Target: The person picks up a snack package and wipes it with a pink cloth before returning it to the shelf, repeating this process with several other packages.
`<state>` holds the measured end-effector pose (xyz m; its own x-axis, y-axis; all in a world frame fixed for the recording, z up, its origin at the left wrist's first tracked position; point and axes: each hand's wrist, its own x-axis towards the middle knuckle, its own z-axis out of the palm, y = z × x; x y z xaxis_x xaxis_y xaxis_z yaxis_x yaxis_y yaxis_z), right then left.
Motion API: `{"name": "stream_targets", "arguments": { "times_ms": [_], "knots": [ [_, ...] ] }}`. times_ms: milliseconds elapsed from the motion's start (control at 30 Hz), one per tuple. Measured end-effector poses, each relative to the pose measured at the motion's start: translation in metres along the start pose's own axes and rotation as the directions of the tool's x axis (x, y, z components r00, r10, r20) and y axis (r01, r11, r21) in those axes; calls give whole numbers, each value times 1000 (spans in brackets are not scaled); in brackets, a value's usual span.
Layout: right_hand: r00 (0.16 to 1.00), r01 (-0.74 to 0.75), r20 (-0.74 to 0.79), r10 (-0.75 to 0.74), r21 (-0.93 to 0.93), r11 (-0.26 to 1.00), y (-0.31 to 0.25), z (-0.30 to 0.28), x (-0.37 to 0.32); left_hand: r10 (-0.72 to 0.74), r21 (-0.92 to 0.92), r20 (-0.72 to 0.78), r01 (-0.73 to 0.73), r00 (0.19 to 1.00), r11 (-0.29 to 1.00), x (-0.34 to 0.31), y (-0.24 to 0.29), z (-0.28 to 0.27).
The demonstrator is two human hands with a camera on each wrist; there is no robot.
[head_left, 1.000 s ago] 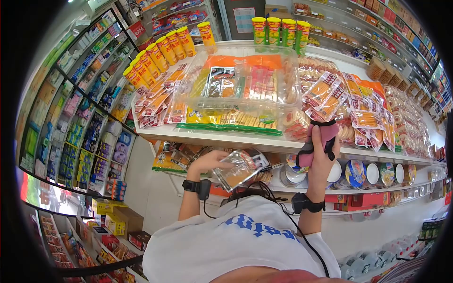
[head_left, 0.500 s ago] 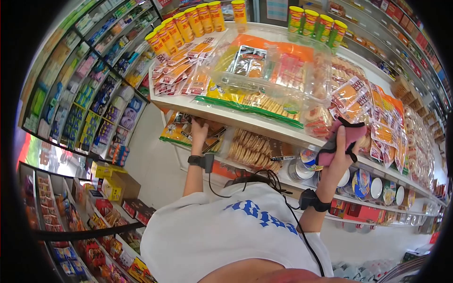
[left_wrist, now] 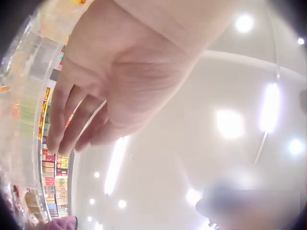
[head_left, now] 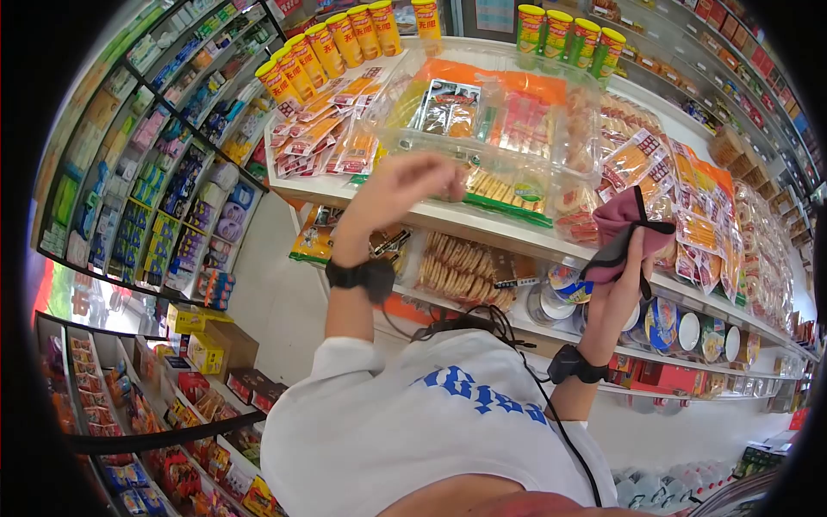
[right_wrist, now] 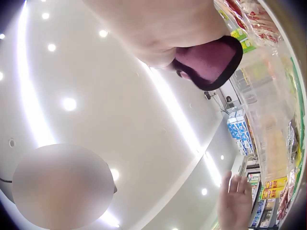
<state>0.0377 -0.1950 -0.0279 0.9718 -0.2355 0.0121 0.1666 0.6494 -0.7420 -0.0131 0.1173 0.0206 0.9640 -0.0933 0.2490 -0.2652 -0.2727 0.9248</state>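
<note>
In the head view my left hand (head_left: 405, 189), blurred, is raised over the front edge of the top shelf (head_left: 301, 185). Its fingers are loosely bent with nothing between them, as the left wrist view of the hand (left_wrist: 110, 81) also shows. Just beyond it lies a clear plastic tray (head_left: 575, 129) over snack packs. My right hand (head_left: 622, 289) grips a pink and grey cloth (head_left: 622, 226) with black edging, in front of the shelf on the right. The right wrist view shows part of the cloth (right_wrist: 206, 60) beside the palm.
Yellow-lidded cans (head_left: 323, 52) stand along the back left, green ones (head_left: 558, 39) at the back right. Sausage packets (head_left: 314, 129) are heaped at the left end. Below, a lower shelf holds stacked round biscuits (head_left: 457, 267), dark packets (head_left: 401, 241) and tubs (head_left: 551, 302).
My left hand held a clear packet with dark print, then reached to the lower shelf; now it has risen to the top shelf without it. The right hand keeps the cloth, which has turned.
</note>
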Motion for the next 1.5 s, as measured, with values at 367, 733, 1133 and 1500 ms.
{"name": "stream_targets", "arguments": {
  "times_ms": [367,733,1133,1500],
  "knots": [
    [988,-66,-134,75,72,995,-13,-27,-16,-424,713,-213,437,880,549,167,-141,-78],
    [994,-83,77,76,93,992,6,-27,-16,-271,516,-179,324,946,793,143,-125,-71],
    [997,-54,44,56,-59,997,-4,-23,-12,158,-29,-453,-191,878,981,70,3,21],
    [912,-6,371,171,-407,913,7,7,-19,-53,-380,41,65,998,923,23,7,105]
  ]
}}
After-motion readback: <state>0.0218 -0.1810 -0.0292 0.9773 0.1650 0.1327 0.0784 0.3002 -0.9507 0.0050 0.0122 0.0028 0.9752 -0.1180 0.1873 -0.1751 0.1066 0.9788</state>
